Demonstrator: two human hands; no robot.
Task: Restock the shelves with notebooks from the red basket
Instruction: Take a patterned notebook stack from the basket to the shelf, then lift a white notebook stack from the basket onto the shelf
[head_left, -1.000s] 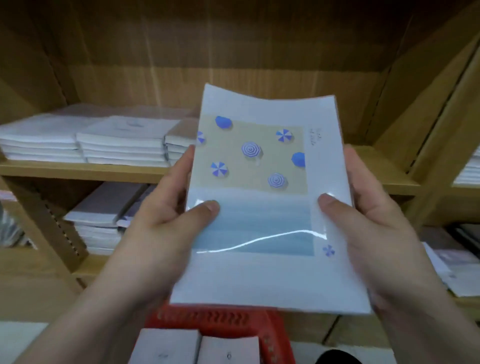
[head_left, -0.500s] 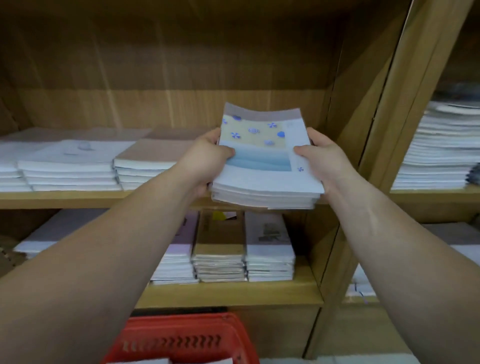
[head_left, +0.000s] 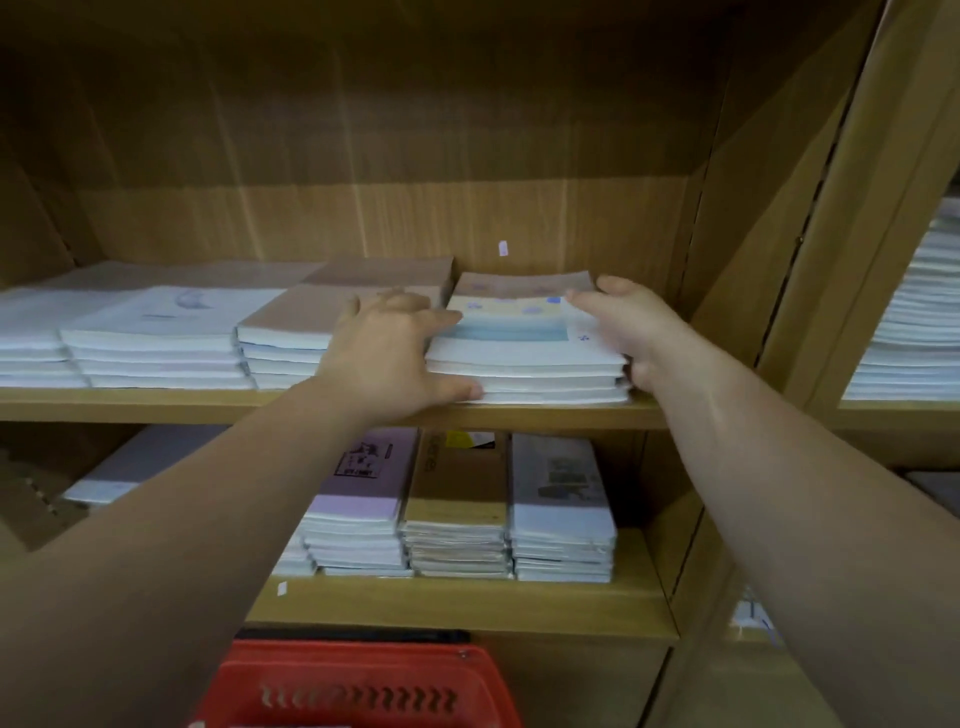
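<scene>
Item — notebook stack (head_left: 524, 358), beach-print cover. Sits on upper shelf (head_left: 156, 402) at 3 o'clock of brown-covered pile (head_left: 291, 332), front edge close to the lip.

Left hand (head_left: 384, 358) at stack's 9 o'clock: pinches the corner, fingers on top, thumb along the bottom edge. Right hand (head_left: 639, 327) at 3 o'clock: grips the side, thumb on the cover.

Red basket (head_left: 358, 691) at 6 o'clock, low.

Risks — glossy copies likely to fan or slide forward if released unsquared; may drag the bottom copy out with a withdrawing thumb.

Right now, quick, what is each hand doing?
Left hand: holding the notebook stack by its left edge.
Right hand: holding its right edge.
</scene>
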